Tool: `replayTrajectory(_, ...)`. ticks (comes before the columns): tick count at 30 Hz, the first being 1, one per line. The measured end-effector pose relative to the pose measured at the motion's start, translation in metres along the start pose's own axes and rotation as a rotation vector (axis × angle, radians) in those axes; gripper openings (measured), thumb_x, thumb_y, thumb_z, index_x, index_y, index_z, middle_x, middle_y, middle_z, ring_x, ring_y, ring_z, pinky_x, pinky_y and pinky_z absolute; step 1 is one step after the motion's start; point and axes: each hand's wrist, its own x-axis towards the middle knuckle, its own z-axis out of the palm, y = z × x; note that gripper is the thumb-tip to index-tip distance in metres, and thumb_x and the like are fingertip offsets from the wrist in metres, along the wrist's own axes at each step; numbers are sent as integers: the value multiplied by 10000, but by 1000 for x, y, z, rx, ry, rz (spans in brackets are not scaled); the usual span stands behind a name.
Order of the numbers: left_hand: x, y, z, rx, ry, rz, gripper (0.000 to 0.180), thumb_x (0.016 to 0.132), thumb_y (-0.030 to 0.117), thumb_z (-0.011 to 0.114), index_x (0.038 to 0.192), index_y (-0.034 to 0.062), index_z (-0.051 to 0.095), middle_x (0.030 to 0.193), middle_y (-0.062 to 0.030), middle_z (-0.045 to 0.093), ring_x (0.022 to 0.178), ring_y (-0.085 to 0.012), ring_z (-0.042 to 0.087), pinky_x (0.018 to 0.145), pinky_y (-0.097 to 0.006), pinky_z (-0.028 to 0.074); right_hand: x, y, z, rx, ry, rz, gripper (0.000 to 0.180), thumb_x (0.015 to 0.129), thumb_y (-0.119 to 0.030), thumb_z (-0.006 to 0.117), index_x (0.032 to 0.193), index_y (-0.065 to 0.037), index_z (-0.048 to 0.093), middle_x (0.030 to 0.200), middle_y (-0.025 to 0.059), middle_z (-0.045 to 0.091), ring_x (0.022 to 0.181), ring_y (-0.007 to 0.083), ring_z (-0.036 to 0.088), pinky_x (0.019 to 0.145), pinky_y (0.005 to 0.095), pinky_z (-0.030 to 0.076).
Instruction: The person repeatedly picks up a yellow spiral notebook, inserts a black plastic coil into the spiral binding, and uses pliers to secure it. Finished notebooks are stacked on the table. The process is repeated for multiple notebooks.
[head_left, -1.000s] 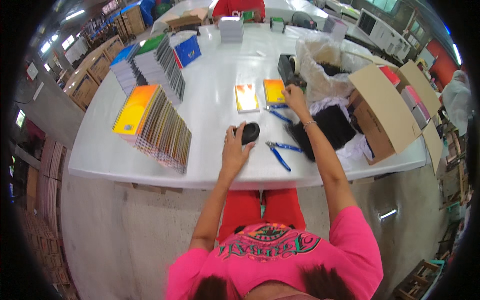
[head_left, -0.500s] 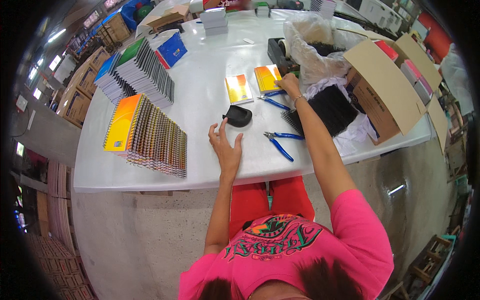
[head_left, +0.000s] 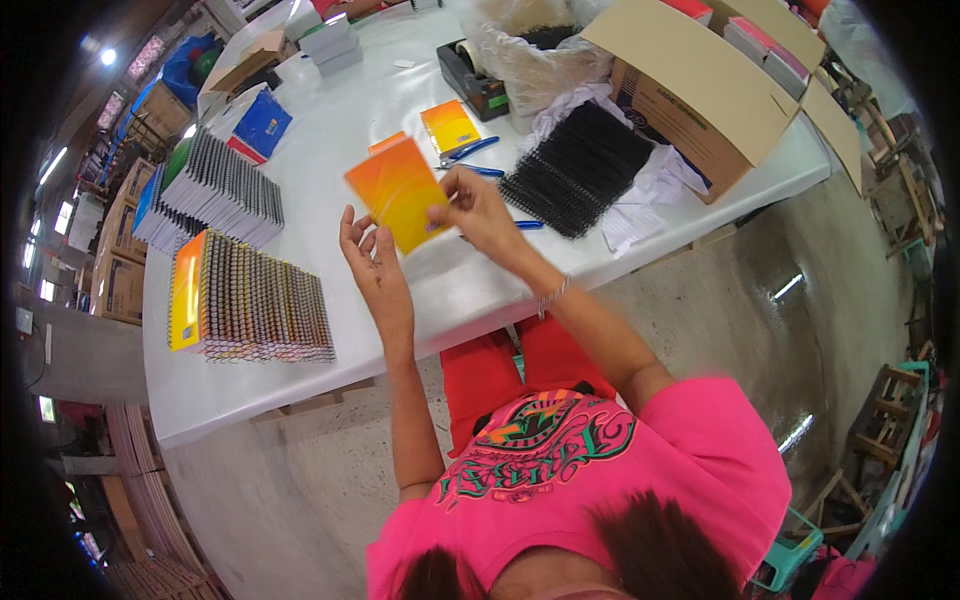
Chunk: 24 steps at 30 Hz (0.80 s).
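A small notebook (head_left: pixel 395 195) with an orange and yellow cover is raised over the table, tilted. My right hand (head_left: pixel 480 213) pinches it at its right edge, thumb on the cover. My left hand (head_left: pixel 372 262) is by its lower left edge with fingers apart; whether they touch it I cannot tell. Beyond my right hand lie more orange-yellow covers (head_left: pixel 450 127) and blue-handled pliers (head_left: pixel 478 148). Another blue handle (head_left: pixel 528 225) shows below my right wrist. A bundle of black spiral coils (head_left: pixel 580 165) rests to the right.
At left stand a row of spiral-bound orange-yellow notebooks (head_left: pixel 265 300) and a stack of larger bound notebooks (head_left: pixel 225 190). A tape dispenser (head_left: pixel 472 80), a clear plastic bag (head_left: pixel 520 60) and an open carton (head_left: pixel 680 100) occupy the far right. The table's front edge (head_left: pixel 400 362) runs before me.
My right hand has lifted a notebook from the right-hand pile and brought it left toward my left hand. My left hand has risen. The view has shifted, and the black curved piece is hidden.
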Motion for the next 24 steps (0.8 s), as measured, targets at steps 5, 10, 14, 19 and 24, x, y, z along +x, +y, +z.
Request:
replayTrajectory(5,-20,4,-3,68,-163,-50,313,1038,145,469,1312,-7,457,1201,-99,574,1081,-168,544,985,-302,407,-68,-38,6,-106,-24,117,220,844,-54,721,989,-29,557,874,32,616,807,118,630,732,275,507)
replayTrajectory(10,-26,7,-28,413,-234,29,241,987,82,493,1217,24,535,1165,-118,602,1068,-251,572,976,-357,408,-60,-44,-63,-525,78,-196,241,814,-63,746,1026,-63,631,994,26,607,883,138,580,807,281,467)
replayTrajectory(14,-24,16,-38,1038,-327,257,314,858,-2,533,1156,87,581,1086,-96,601,1049,-309,558,1028,-485,338,-37,-56,-166,-1045,503,-289,158,789,-106,729,932,-103,661,945,84,642,928,319,607,790,440,460)
replayTrajectory(19,-39,-22,-47,1204,-340,282,340,829,-21,518,1124,136,580,1061,-38,568,1100,-259,533,1073,-676,204,-38,-48,-207,-1309,536,23,254,843,-203,720,1069,-130,631,1077,117,575,1078,361,545,886,518,421)
replayTrajectory(24,-46,-24,-44,1140,-285,176,300,844,9,538,1116,129,580,1071,-35,560,1151,-272,502,1099,-748,95,-40,-33,-211,-1399,520,-4,279,863,-230,704,1098,-102,626,1082,126,571,1077,350,543,894,491,414)
